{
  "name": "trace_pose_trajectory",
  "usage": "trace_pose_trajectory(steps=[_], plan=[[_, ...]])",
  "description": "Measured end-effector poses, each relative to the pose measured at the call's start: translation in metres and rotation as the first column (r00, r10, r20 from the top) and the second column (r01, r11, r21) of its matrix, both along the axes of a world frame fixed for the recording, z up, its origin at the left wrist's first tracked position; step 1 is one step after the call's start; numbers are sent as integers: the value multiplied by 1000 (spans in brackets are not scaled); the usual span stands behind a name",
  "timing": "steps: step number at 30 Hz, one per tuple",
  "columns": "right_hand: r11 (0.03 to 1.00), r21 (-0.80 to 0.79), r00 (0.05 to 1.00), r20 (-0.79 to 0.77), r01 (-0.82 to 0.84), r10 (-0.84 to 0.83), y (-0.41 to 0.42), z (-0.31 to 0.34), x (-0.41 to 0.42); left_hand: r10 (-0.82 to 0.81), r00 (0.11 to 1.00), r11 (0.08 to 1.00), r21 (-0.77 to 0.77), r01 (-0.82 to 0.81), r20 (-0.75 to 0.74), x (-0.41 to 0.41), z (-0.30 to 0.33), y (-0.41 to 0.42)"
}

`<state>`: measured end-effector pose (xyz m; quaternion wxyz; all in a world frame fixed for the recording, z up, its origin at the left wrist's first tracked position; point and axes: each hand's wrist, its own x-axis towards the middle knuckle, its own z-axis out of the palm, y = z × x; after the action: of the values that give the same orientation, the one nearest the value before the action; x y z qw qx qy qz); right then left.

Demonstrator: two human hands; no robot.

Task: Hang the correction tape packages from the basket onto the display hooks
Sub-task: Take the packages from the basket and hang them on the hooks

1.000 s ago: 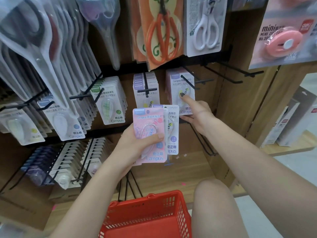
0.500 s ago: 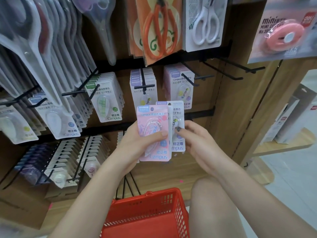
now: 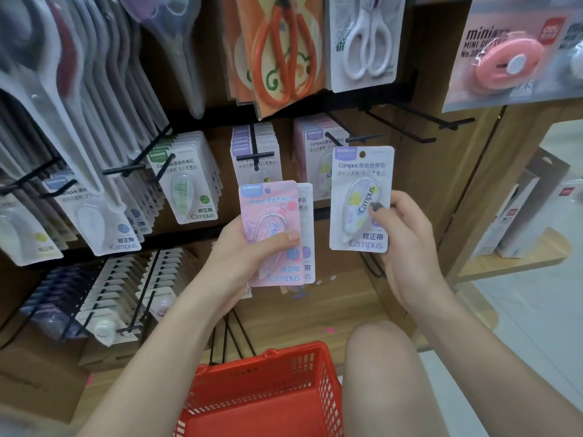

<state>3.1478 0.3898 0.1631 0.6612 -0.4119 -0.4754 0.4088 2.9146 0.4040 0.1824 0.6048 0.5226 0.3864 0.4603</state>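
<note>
In the head view, the right hand [image 3: 407,244] pinches a white correction tape package [image 3: 362,198] by its right edge, thumb on the front over the clear bubble and fingers curled behind. The package is upright, held clear of every hook, just below and in front of the hook [image 3: 339,139] that carries the row of like white packages [image 3: 310,149] on the middle rail of the display board [image 3: 448,190]. Its hanging hole sits near the top edge, not on any hook.

The left hand [image 3: 249,250] grips a small stack of packages, a pink package [image 3: 269,231] in front with the thumb laid across its lower half, and at least one white package [image 3: 307,228] showing behind its right edge. This stack is held upright, just left of the single package and apart from it, in front of the board's lower middle.

Two bare hooks [image 3: 419,124] stick out near the right edge of the middle rail. Left of the hands, green-labelled packages [image 3: 189,184] and purple-labelled packages [image 3: 255,149] hang on the same rail. Scissors in packs [image 3: 362,39] hang along the top rail.

A red basket [image 3: 268,395] sits at the bottom middle, under the forearms, beside a bare knee [image 3: 381,357]; the part of its inside that shows holds no packages.
</note>
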Motion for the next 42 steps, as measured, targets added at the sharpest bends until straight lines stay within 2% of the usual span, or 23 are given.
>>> trace_pose_trajectory(steps=[5,13,23,25,27,28,30,32,34,37,42], plan=[[1000,-1,1000,7,5,-5,4,0,-7,39,998,998,47,-37,-47,5,-1,-3],[996,6,995,44,84,-84,15,6,-13,60,998,996,73,-60,-6,-2,-3,-1],[933,-322,984,128,159,-123,101,6,-9,61,998,995,75,-60,-4,-2,-3,1],[906,-376,973,191,195,-130,99,6,-10,67,998,995,73,-67,3,-2,-3,2],[884,-364,935,300,294,-188,83,4,-12,71,997,995,74,-72,16,-2,-4,4],[886,-342,929,303,314,-212,71,4,-15,76,997,994,73,-77,19,-1,-4,4],[916,-342,973,165,208,-159,44,3,-25,92,996,993,68,-93,23,-1,-5,5],[931,-363,999,-1,-32,34,19,6,-35,98,995,993,70,-99,28,0,-7,5],[913,-351,976,-28,-210,214,1,8,-43,98,995,991,84,-100,27,1,-8,4],[923,-310,968,32,-229,250,-7,9,-47,98,995,988,118,-97,-5,3,-7,2],[933,-272,971,-26,-236,238,-11,7,-45,230,966,950,241,-197,-115,2,-1,-1]])
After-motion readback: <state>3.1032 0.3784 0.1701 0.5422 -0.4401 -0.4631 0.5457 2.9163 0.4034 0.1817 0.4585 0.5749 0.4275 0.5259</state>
